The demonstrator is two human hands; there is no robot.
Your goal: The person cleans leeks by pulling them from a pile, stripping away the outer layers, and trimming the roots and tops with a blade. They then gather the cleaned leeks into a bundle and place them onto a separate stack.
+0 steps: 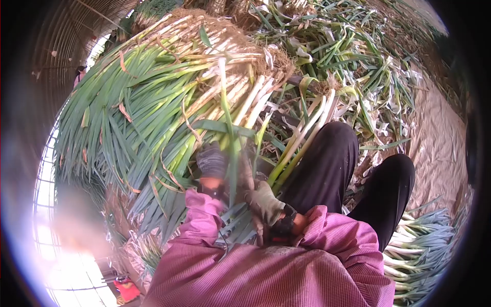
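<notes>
A large heap of green onions (153, 97), roots toward the top right and green leaves toward the lower left, lies in front of me. My left hand (212, 161), in a dark grey glove, is at the near edge of the heap, among the stalks; its fingers are blurred. My right hand (266, 202), in a pale glove, is closed low beside my thigh, around the lower part of a few long onions (302, 138) whose roots point up. A loose green leaf (227, 112) hangs between the heap and my hands.
Discarded leaves and peelings (348, 66) cover the ground at the upper right. Beyond my bent knees (332, 153) is a brown sheet (437, 143). Cleaned onions (419, 256) lie at the lower right. A red item (127, 289) is at the lower left; part of a person (79, 75) shows far left.
</notes>
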